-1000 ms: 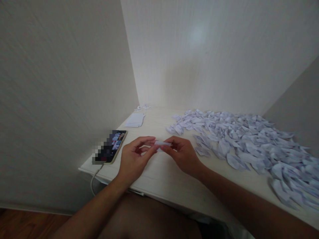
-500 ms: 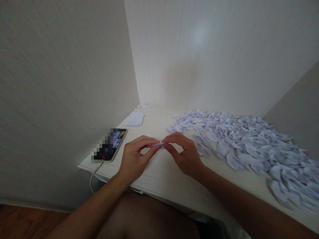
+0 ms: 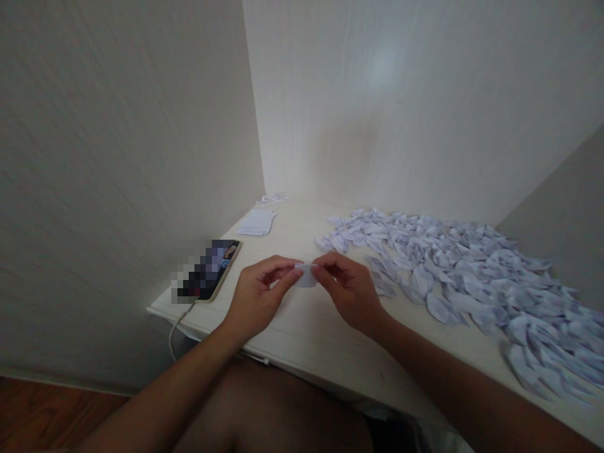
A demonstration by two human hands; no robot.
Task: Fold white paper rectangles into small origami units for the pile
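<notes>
A small piece of white paper (image 3: 306, 275) is held up over the white table (image 3: 302, 340) between both hands. My left hand (image 3: 262, 292) pinches its left end between thumb and fingers. On the other end, my right hand (image 3: 346, 286) has its thumb and fingertips closed in the same way. The paper's face is turned partly toward me; whether it is folded I cannot make out. Just right of my right hand lies a wide heap of folded white paper pieces (image 3: 425, 251).
A phone (image 3: 214, 270) with a charging cable (image 3: 174, 330) rests at the table's left edge. Behind it sits a stack of white paper sheets (image 3: 257, 223). Small white scraps (image 3: 274, 199) lie in the back corner, against walls on the left and at the back.
The paper between my hands has turned from nearly edge-on to showing its flat face. My fingertips have moved slightly apart, with both hands still gripping it.
</notes>
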